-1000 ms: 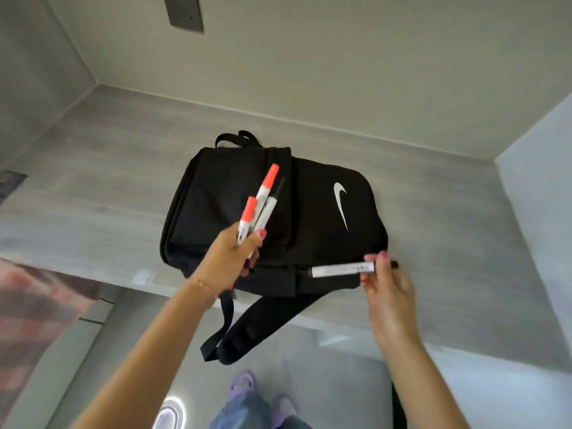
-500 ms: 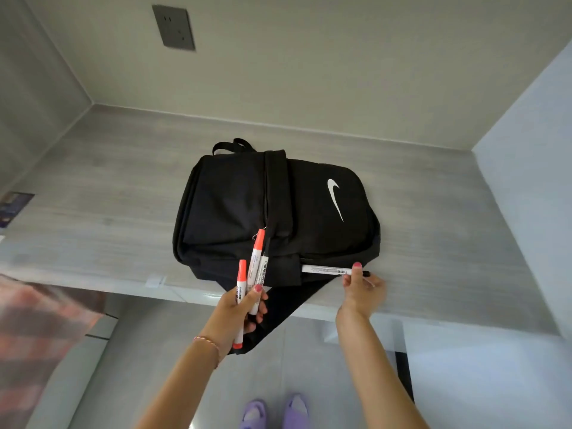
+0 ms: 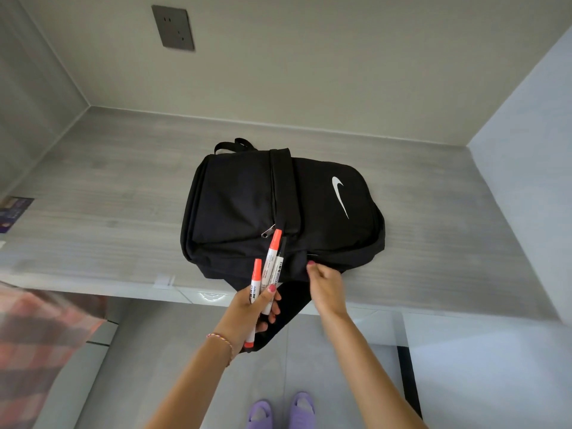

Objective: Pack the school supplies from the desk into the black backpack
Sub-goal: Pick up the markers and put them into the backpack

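Observation:
The black backpack (image 3: 241, 205) with a white swoosh lies flat on the grey desk (image 3: 108, 212), its bottom at the front edge. My left hand (image 3: 247, 314) holds three markers (image 3: 272, 258) fanned upward over the backpack's near side: two with red caps, one with a black cap. A silver zipper pull (image 3: 267, 232) sits just above their tips. My right hand (image 3: 325, 286) rests at the backpack's near edge with fingers curled by a small gap in the seam. The white marker it held earlier is out of sight.
A black strap (image 3: 294, 298) hangs over the desk's edge between my hands. A dark card (image 3: 14, 209) lies at the desk's far left. Walls close the desk in at back, left and right. A checked cloth (image 3: 37, 335) is at lower left.
My right hand slid left along the backpack's near edge and the white marker went out of sight. My left hand with the three markers dropped back toward the desk's edge.

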